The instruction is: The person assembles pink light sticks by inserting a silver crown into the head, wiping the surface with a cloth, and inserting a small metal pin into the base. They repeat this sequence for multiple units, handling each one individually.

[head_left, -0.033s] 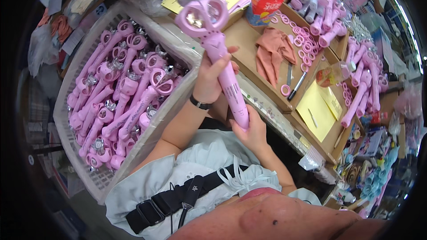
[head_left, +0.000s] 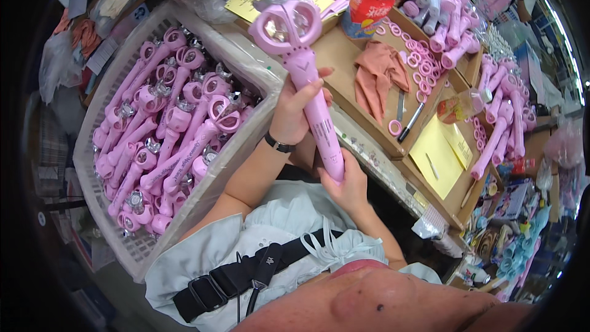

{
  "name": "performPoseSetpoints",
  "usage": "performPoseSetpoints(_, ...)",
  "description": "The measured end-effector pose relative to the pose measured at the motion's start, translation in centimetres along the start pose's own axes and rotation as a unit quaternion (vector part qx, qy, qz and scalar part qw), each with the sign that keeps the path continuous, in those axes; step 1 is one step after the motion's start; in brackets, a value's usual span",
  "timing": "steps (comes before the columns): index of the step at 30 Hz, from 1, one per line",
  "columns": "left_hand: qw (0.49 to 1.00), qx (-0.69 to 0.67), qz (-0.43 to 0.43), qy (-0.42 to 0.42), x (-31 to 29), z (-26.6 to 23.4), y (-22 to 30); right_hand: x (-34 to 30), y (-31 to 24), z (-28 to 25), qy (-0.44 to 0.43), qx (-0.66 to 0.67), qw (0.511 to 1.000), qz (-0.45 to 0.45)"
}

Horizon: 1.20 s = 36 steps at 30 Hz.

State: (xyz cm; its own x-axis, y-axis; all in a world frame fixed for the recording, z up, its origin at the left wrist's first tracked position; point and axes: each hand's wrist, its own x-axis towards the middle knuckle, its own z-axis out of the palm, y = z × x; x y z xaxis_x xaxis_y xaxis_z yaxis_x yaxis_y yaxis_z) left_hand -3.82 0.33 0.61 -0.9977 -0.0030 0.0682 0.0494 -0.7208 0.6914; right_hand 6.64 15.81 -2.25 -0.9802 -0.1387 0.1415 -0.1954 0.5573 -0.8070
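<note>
A pink toy wand (head_left: 322, 129) is held slantwise over the table edge, its ring-shaped head with clear windows and a silvery top pointing up and away. My left hand (head_left: 295, 106) is closed round the upper handle, just below the head. At the lower end, my right hand (head_left: 348, 179) grips the handle's tip between thumb and fingers. To the left stands a pale plastic crate (head_left: 136, 257) with a liner over its rim. Many similar pink wands (head_left: 175, 126) lie heaped inside it.
A cardboard tray (head_left: 347, 95) on the table holds a salmon cloth (head_left: 381, 74), small pink rings (head_left: 424, 68) and a black pen (head_left: 410, 122). Behind it stands a red-capped drink bottle (head_left: 370, 6). Yellow paper (head_left: 435, 157) and more pink wands (head_left: 503, 124) are at right.
The wand's head has shifted slightly to the right, and my left hand has moved with it. Both hands keep their hold.
</note>
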Motion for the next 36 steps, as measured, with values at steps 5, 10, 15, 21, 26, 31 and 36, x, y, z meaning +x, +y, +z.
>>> performPoseSetpoints(5, 0.999, -0.031, -0.028, -0.020, -0.4, -1.0, -1.8, -1.2, 1.3, 0.7, 0.009, -0.008, 1.000, 0.022)
performPoseSetpoints(10, 0.992, -0.087, -0.030, -0.090, 0.9, -1.4, -1.2, -1.9, 2.6, 0.0, -0.020, 0.061, 0.997, 0.033)
performPoseSetpoints(15, 0.989, -0.094, 0.012, -0.113, 3.9, -1.5, -1.2, -3.1, 2.9, -2.3, -0.094, 0.326, 0.934, 0.115)
performPoseSetpoints(21, 0.975, 0.046, -0.128, -0.173, 1.0, -2.1, -4.3, 0.1, 4.4, -14.4, 0.092, 0.379, 0.911, 0.137)
performPoseSetpoints(26, 0.950, 0.141, -0.258, -0.107, -3.7, -4.1, -6.0, 10.8, 6.6, -28.1, 0.246, 0.196, 0.941, 0.128)
performPoseSetpoints(31, 0.933, 0.208, -0.276, -0.097, -5.9, -5.6, -5.3, 15.0, 9.3, -29.9, 0.324, 0.249, 0.897, 0.170)
performPoseSetpoints(36, 0.952, 0.225, -0.179, -0.102, -2.3, -3.6, -3.5, 9.5, 6.3, -25.6, 0.303, 0.157, 0.940, 0.023)
